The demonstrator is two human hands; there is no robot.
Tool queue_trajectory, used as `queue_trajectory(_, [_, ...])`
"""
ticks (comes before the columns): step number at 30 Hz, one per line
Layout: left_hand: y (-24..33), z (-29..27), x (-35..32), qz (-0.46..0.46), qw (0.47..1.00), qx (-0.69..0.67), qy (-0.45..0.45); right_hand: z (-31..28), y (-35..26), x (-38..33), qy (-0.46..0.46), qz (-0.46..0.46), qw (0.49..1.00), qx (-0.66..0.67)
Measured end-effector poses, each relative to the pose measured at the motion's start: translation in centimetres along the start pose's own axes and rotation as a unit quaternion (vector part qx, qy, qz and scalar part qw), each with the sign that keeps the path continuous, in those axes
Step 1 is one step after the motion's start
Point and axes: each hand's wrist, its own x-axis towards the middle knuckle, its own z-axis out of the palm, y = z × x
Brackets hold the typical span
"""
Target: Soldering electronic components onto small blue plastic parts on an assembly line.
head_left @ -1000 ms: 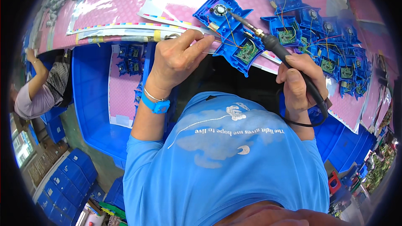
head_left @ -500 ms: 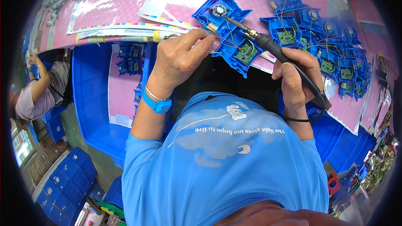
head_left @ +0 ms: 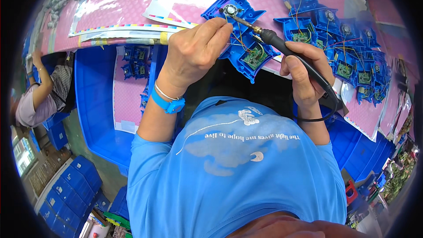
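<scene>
My right hand [head_left: 307, 70] is wrapped round the black handle of a soldering iron [head_left: 276, 42]. Its tip rests at the edge of a small round speaker [head_left: 230, 10] in a blue plastic housing [head_left: 253, 16]. Close beside that tip, my left hand [head_left: 196, 48] has thumb and forefinger pinched together on what looks like a thin wire, mostly hidden by the fingers. A green circuit board [head_left: 254, 57] sits in the near part of the housing, and thin coloured wires run from it toward the speaker.
Several similar blue housings [head_left: 346, 30] with boards and wires lie on the pink table sheet [head_left: 128, 6] at the right. Below the table edge at left stands a blue bin [head_left: 94, 119] with more housings. Another person's arm [head_left: 41, 77] shows at far left.
My left hand has moved up and right, bringing its pinched fingertips to the speaker beside the iron's tip. The right hand and iron have shifted slightly left.
</scene>
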Motion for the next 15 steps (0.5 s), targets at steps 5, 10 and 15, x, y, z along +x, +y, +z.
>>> queue_trajectory(5, [-0.12,0.13,-0.09,-0.009,1.0,-0.019,-0.007,-0.12,0.42,0.22,-0.004,-0.016,1.0,-0.025])
queue_trajectory(10, [-0.2,0.33,-0.24,-0.008,1.0,-0.016,-0.002,0.09,0.28,0.33,0.002,-0.005,1.0,-0.019])
queue_trajectory(15, [-0.13,0.36,-0.28,-0.012,1.0,-0.014,-0.01,-0.05,0.45,0.33,-0.004,-0.012,1.0,-0.026])
